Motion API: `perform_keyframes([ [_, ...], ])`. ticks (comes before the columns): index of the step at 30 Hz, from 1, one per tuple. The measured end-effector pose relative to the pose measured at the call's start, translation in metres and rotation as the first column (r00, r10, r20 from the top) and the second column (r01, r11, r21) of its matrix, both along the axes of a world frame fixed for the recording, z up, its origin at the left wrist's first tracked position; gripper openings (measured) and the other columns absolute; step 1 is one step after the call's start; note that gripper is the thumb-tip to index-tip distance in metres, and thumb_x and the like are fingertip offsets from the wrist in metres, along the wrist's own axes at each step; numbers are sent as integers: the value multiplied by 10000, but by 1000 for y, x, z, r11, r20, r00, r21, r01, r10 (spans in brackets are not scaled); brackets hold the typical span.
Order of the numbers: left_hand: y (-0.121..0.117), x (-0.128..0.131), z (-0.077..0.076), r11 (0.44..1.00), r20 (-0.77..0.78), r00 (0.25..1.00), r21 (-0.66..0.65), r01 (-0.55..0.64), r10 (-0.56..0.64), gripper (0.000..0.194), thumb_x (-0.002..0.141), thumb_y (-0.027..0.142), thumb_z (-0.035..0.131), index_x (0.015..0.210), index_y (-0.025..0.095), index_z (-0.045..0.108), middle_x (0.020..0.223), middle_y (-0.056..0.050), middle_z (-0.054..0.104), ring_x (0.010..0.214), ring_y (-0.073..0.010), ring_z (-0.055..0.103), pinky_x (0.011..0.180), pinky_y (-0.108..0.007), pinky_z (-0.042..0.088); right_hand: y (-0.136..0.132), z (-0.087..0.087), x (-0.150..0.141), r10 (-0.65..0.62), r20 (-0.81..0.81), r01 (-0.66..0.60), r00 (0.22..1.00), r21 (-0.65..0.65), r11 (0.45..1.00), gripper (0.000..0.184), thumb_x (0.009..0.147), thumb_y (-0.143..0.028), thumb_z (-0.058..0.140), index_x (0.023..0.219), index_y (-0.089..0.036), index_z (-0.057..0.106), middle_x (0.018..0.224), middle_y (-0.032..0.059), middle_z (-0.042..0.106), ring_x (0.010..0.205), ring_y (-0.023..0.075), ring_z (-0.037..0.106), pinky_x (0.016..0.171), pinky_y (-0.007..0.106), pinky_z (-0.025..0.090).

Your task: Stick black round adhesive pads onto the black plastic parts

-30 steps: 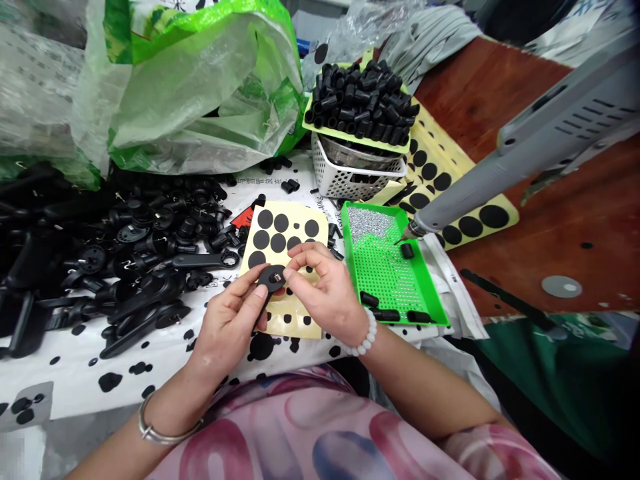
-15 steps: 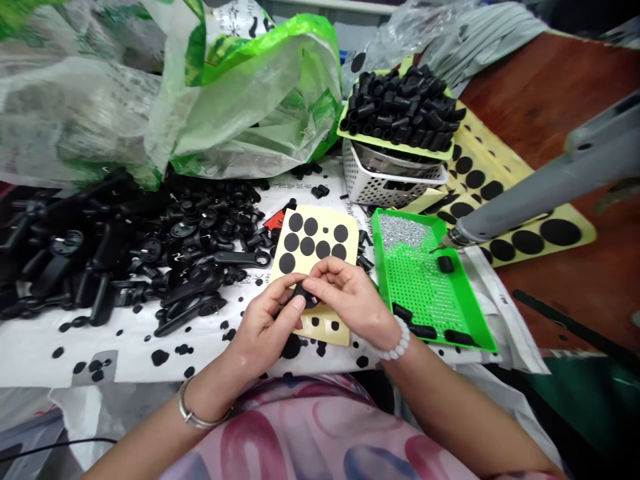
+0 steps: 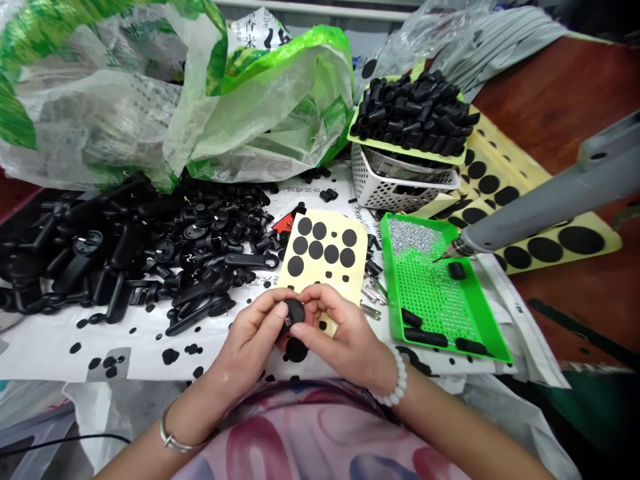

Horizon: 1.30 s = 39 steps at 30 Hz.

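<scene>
My left hand (image 3: 249, 339) and my right hand (image 3: 340, 328) meet low in the middle, both pinching a round black plastic disc (image 3: 293, 314) with a small metal piece at its centre. Their fingertips cover part of its rim. Just behind my hands lies a cream backing sheet (image 3: 320, 252) with black adhesive rounds of different sizes. Some rounds have been peeled off it. Another black round (image 3: 297, 349) sits on the white sheet right under my hands.
A heap of black plastic parts (image 3: 150, 253) lies left. A green perforated tray (image 3: 430, 293) with glitter and black pieces is right, under a grey tool's fine tip (image 3: 540, 208). Black tubes fill a green tray (image 3: 410, 113) on a white basket. Plastic bags stand behind.
The view has shifted, so everything sits further right and lower. My hands have turned the disc so its face with the metal piece shows, and they hold it closer together.
</scene>
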<state>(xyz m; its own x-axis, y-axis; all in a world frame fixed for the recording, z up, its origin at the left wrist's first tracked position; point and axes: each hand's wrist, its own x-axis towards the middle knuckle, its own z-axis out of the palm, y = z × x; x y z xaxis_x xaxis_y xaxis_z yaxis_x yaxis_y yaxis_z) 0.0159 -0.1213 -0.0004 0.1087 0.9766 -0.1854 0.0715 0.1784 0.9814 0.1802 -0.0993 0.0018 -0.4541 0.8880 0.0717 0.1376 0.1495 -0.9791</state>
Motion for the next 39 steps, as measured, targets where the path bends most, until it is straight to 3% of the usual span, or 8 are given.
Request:
perform_keyframes([
  [5,-16,-30,-3,975,-251,959,209,-77,129,272,908,379,474,1076,245,640,894,-24,666,653,-156,586,557,-255,476,-2,-8,3,54,38,-58,998,118,991,161,871,-195,524,1025,-174,563,819,20,600,739,121,582,697,259,511],
  [8,-18,-58,-7,830,-501,742,541,-132,445,326,883,323,517,1190,268,610,1016,-26,668,806,-203,623,755,-322,480,2,-14,10,-100,126,77,987,180,981,117,862,-208,541,960,-166,590,826,36,628,747,132,605,706,270,514],
  [11,-8,-77,-18,715,-671,474,690,117,570,374,798,290,635,1170,258,640,1090,-88,651,972,-298,605,919,-459,415,6,-20,17,-196,210,147,958,228,962,97,858,-207,541,932,-175,596,830,41,644,753,145,611,719,292,514],
  [15,4,-79,-38,682,-767,320,641,352,556,530,769,234,668,1282,299,554,1357,-156,500,1169,-375,515,1012,-585,313,10,-22,18,-232,267,154,936,282,947,88,866,-202,522,910,-177,594,844,53,646,750,155,604,712,301,504],
  [22,-3,-79,-42,640,-744,334,668,380,578,730,775,237,668,1424,340,352,1320,-143,544,1202,-381,503,1054,-659,202,19,-16,16,-324,350,122,879,494,861,132,885,-201,492,909,-162,616,859,83,651,779,183,595,739,330,473],
  [27,-5,-76,-34,607,-711,379,703,371,593,684,773,190,656,1391,338,402,1262,-122,587,1199,-361,514,1064,-656,201,26,-14,14,-389,430,130,815,519,845,178,898,-192,474,914,-155,647,878,83,655,809,188,600,754,322,462],
  [32,13,-39,-22,545,-702,443,712,442,558,468,775,219,635,1238,216,563,1166,-155,651,1142,-349,556,1050,-598,264,48,-13,-6,-439,589,80,678,534,842,211,907,-211,479,983,-168,672,964,96,633,899,223,571,806,356,425],
  [39,45,-8,-27,699,-860,298,510,501,414,413,857,311,499,1203,116,613,1136,-192,677,1165,-399,521,1047,-657,178,66,-21,-25,-422,718,-51,553,535,843,237,926,-257,460,940,-168,679,965,110,596,911,247,522,812,387,358],
])
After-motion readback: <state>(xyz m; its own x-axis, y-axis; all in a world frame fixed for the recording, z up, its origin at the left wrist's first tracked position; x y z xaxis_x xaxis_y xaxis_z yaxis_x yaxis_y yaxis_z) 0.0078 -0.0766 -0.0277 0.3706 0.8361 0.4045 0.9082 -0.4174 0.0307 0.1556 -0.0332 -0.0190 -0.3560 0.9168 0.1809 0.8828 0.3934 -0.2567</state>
